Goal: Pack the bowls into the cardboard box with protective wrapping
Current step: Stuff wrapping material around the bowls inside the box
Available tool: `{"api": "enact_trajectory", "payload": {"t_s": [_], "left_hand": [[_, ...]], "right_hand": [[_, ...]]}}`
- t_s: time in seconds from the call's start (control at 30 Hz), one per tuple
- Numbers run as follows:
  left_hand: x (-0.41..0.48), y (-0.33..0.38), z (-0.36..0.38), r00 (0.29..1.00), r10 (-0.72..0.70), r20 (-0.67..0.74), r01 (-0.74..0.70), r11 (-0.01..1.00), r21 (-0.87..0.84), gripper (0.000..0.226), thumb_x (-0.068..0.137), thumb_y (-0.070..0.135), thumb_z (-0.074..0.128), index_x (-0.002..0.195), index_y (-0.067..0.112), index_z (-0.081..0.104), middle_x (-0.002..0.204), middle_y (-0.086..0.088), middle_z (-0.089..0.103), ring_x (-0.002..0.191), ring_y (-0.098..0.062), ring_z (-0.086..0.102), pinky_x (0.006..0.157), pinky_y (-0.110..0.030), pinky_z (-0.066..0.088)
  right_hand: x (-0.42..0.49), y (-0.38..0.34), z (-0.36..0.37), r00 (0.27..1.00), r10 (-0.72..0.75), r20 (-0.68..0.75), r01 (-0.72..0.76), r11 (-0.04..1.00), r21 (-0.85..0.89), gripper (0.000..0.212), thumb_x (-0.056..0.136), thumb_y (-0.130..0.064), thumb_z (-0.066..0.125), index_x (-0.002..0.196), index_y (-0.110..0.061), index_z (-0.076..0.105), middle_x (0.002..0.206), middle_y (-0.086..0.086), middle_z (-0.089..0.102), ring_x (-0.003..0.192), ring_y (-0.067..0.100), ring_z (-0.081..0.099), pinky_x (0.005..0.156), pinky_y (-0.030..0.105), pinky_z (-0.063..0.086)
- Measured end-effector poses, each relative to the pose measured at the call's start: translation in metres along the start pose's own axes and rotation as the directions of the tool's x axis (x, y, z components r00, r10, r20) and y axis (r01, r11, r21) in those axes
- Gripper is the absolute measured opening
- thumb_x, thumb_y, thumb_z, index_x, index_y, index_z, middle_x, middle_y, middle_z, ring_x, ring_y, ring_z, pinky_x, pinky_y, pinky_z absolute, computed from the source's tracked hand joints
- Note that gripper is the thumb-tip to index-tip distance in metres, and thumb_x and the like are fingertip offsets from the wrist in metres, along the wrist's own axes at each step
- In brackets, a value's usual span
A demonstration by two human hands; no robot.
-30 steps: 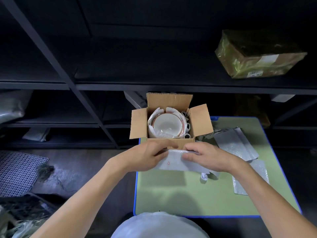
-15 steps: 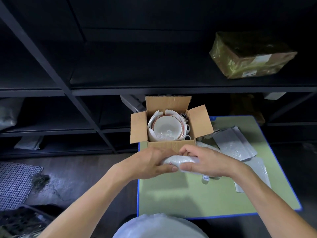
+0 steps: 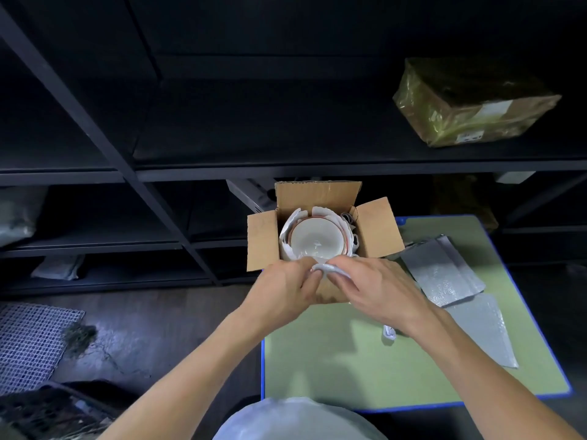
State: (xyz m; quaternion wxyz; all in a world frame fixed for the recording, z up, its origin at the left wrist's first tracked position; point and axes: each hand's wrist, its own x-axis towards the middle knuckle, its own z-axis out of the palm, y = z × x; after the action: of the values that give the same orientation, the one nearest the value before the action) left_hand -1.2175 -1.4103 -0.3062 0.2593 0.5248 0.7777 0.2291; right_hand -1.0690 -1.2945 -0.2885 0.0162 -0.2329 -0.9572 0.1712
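Dark metal shelving (image 3: 286, 168) filled the background and ran across the whole view. A table (image 3: 349, 360) with a green top and a blue edge stood in front of it, at lower right. A mesh mat (image 3: 28, 341) lay on the floor at far left. On an upper shelf at right sat a parcel (image 3: 473, 103) wrapped in glossy film, with a white label on its side.

The cardboard box (image 3: 263, 242) stood at the far left corner of the table, its four flaps open; the near flap was hidden behind the hands. Two flat sheets of bubble wrap (image 3: 444, 274) lay on the table just right of the box, one overlapping the other.

The left hand (image 3: 282, 292) and the right hand (image 3: 378, 290) met at the near edge of the box, fingertips facing each other. Both hands pinched a small wad of bubble wrap (image 3: 327, 268) between curled fingers and thumbs. The wad was held just above the near wall of the box, close to the bowl's near rim.

The bowl (image 3: 314, 241), white with a reddish rim, sat upright inside the box. A collar of white foam wrap (image 3: 286, 246) stood around it, between the bowl and the box walls. Whether further bowls lay beneath it could not be told.

A small white scrap (image 3: 389, 333) lay on the table under the right wrist.
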Motion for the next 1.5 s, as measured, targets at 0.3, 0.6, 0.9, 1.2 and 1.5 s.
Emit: {"api": "enact_trajectory", "payload": {"t_s": [0.3,0.6,0.9,1.2,1.5], "left_hand": [[0.007,0.01,-0.003,0.979,-0.185,0.087,0.204,0.922,-0.33,0.023,0.099,0.025,0.037,0.082,0.017,0.051,0.072,-0.002,0.058,0.065,-0.021,0.053,0.057,-0.03,0.042],[0.015,-0.006,-0.008,0.959,-0.281,0.027,0.196,0.594,-0.781,0.048,0.09,0.002,0.04,0.114,0.032,0.07,0.082,0.003,0.07,0.073,-0.01,0.062,0.071,-0.033,0.056],[0.009,-0.017,-0.005,0.981,-0.151,0.122,0.185,0.543,-0.819,0.041,0.094,0.018,0.065,0.134,0.023,0.059,0.119,-0.009,0.066,0.107,-0.019,0.068,0.098,-0.043,0.054],[0.012,-0.004,0.002,0.984,-0.143,0.106,0.157,0.414,-0.897,0.03,0.096,0.026,0.066,0.125,0.017,0.063,0.107,-0.024,0.068,0.094,-0.027,0.072,0.088,-0.04,0.059],[0.017,-0.013,0.004,0.98,-0.2,-0.005,0.124,0.629,-0.767,0.015,0.094,0.027,0.069,0.106,0.019,0.068,0.081,-0.001,0.067,0.069,-0.014,0.065,0.065,-0.025,0.056]], "right_hand": [[0.018,-0.014,0.008,0.971,0.064,-0.231,-0.069,0.997,-0.016,0.014,0.097,-0.035,0.055,0.097,-0.021,0.051,0.084,-0.005,0.069,0.075,0.03,0.062,0.056,0.037,0.043],[0.011,-0.028,0.019,0.999,0.025,-0.031,-0.019,0.982,0.189,0.069,0.094,-0.064,0.039,0.151,-0.027,0.029,0.149,-0.016,0.037,0.133,0.01,0.036,0.101,0.031,0.042],[0.01,-0.01,0.024,1.0,0.031,0.004,-0.03,0.903,0.428,0.043,0.099,-0.021,0.054,0.139,-0.028,0.04,0.133,-0.012,0.053,0.117,0.003,0.05,0.089,0.018,0.039],[0.013,0.009,0.021,0.998,0.062,0.003,-0.056,0.881,0.47,0.029,0.102,-0.035,0.048,0.129,-0.043,0.047,0.111,-0.023,0.062,0.101,-0.011,0.055,0.08,0.011,0.042],[0.029,0.022,0.013,0.978,0.181,0.105,-0.208,0.795,0.57,0.009,0.1,-0.037,0.05,0.108,-0.037,0.055,0.096,-0.008,0.067,0.088,0.006,0.061,0.081,0.037,0.053]]}}
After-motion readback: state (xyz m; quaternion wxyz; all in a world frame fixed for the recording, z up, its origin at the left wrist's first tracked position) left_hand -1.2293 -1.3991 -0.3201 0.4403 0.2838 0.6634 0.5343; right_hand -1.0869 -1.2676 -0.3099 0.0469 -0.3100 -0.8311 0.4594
